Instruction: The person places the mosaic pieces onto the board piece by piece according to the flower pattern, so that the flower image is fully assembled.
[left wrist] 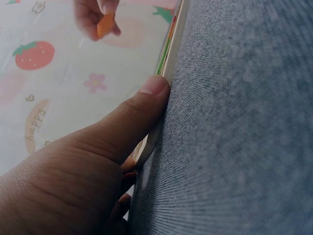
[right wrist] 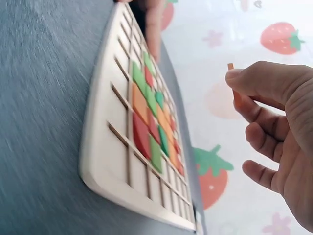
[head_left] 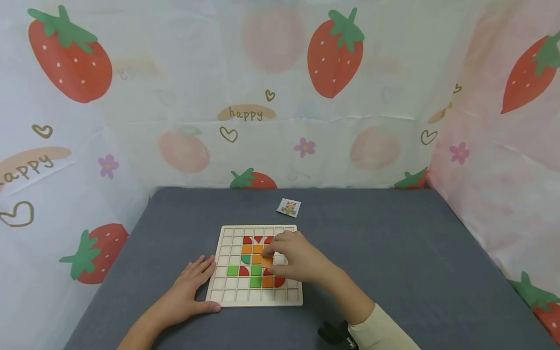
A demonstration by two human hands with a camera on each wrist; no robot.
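Observation:
My right hand [head_left: 297, 255] pinches an orange square tile [head_left: 267, 262] between thumb and index finger, above the right-middle part of a wooden grid board [head_left: 255, 305]. In the right wrist view the same tile [right wrist: 233, 88] shows edge-on and clear of the board [right wrist: 100, 169], the other fingers loosely bent. My left hand [head_left: 190, 289] rests at the board's left side with fingers extended along that edge. Its thumb [left wrist: 149, 93] touches the near edge by the corner. Red, orange and green tiles [head_left: 256, 270] sit in the board's middle cells, some hidden by my right hand.
Behind the board lies a small card [head_left: 289, 207] with a coloured tile pattern. A black object [head_left: 334, 334] is near my right forearm at the front. Grey cloth [head_left: 372, 233] covers the table, and strawberry-printed curtains [head_left: 192, 87] stand at the back and sides.

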